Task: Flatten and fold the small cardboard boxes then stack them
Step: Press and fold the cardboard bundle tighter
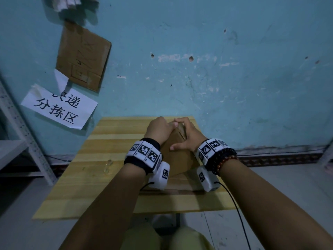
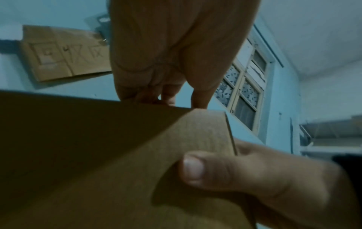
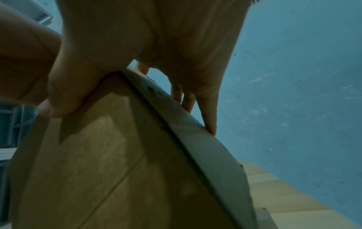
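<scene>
Flattening one small cardboard box (image 1: 177, 156) on the wooden table (image 1: 93, 174).
The left hand (image 1: 158, 129) and the right hand (image 1: 187, 136) both grip its upper far edge, fingers curled over it. It seems half collapsed; next, I think, press the raised ridge down flat.

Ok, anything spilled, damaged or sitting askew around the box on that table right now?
A few clear droplets or blobs sit on the wooden table, to the left of the left hand; what they are is unclear. Both hands grip the cardboard box; the right hand holds its far edge. No tears visible.
</scene>
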`<state>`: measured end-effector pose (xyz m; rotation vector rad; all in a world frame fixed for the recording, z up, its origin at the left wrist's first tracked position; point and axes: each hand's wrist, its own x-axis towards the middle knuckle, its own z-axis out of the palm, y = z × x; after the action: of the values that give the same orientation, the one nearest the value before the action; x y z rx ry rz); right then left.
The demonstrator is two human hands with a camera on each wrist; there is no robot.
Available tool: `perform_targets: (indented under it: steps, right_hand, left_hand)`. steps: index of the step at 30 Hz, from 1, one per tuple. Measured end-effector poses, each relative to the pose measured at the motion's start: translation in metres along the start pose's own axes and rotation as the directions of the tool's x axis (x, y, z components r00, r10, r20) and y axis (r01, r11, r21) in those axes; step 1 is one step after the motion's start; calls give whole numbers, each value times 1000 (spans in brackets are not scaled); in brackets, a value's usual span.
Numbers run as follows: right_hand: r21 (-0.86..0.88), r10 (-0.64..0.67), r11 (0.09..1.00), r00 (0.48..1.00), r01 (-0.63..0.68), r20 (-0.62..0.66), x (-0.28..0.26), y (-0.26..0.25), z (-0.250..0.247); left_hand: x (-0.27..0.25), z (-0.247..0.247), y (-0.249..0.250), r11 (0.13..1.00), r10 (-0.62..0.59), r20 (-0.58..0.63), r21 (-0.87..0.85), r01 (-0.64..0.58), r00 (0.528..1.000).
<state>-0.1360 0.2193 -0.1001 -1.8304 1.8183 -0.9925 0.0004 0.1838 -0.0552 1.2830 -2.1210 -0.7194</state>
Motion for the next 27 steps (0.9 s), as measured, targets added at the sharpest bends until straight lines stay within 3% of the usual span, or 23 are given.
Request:
perform_targets:
  steps: [5,8,17,27]
  right_hand:
    - [52,-29,998,997,32,-68,-4,2,2]
    - [89,-32,995,991,44,-131,-6,1,8]
    - [185,96,981,982,-65,-164,-14,20,29]
    - [157,118,983,985,-98,-128,-16,30,31]
  left_hand:
    - [0,-4,8,992,74,170,89,-90,983]
    - [7,-9,8,988,112,212,76,-131,971]
    - [2,10,3,977,157,198,114,-182,968]
    - [10,13,-15,987,105,130,-136,-87,986]
